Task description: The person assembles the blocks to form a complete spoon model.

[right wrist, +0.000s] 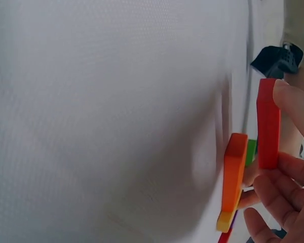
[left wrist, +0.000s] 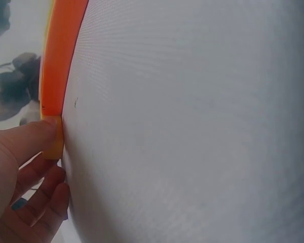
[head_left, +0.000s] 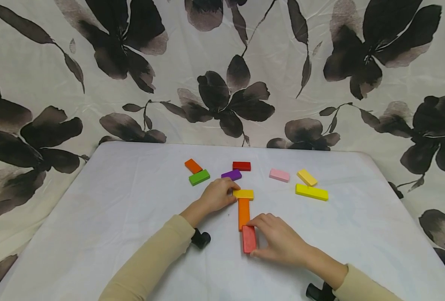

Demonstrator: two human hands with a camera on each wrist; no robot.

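Note:
Thumb and fingers of my right hand pinch a red block by its two ends. In the right wrist view the red block is held above the cloth, beside the orange block. My left hand pinches the left end of a yellow block; in the left wrist view the thumb covers part of it. An orange block lies lengthwise with its far end against the yellow one, making a T. From the head view, the red block overlaps the orange block's near end.
Behind the left hand lie an orange block, a green block, a purple block and a dark red block. Farther right are a pink block and two yellow blocks. White cloth covers the table; a flowered curtain hangs behind.

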